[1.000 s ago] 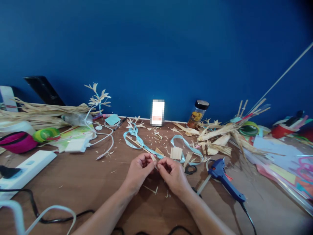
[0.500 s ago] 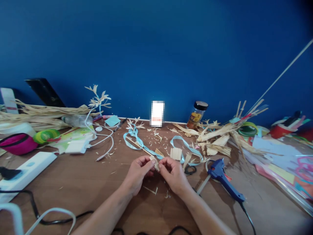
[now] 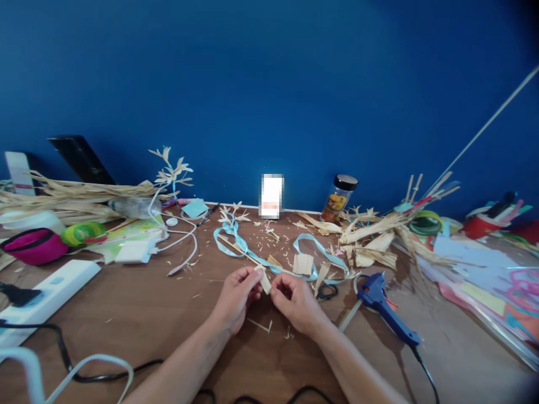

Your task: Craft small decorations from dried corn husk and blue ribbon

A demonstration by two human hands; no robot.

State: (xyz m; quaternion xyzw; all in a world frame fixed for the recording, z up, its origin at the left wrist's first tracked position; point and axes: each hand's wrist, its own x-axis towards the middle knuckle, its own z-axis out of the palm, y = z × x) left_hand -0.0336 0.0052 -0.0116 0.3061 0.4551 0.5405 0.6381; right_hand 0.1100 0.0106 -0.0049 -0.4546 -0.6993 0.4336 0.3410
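With forearms (image 3: pixel 189 357) slanting inward over the tabletop (image 3: pixel 168 314), the left hand (image 3: pixel 236 297) pinches a pale husk strip (image 3: pixel 264 281), while the right hand (image 3: pixel 298 303) curls narrow-fingered at its lower end, grip unclear.

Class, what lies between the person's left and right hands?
In the head view, a small, flat, pale strip, apparently dried husk, lies between the left hand, which grips it, and the right hand.

Soft dim light; faint shadow beside glue gun (image 3: pixel 389 311); clear plastic (image 3: pixel 501 325) glinting, blurred along right edge of worktop (image 3: pixel 168 314); pixelated white patch (image 3: pixel 272 196) at back edge
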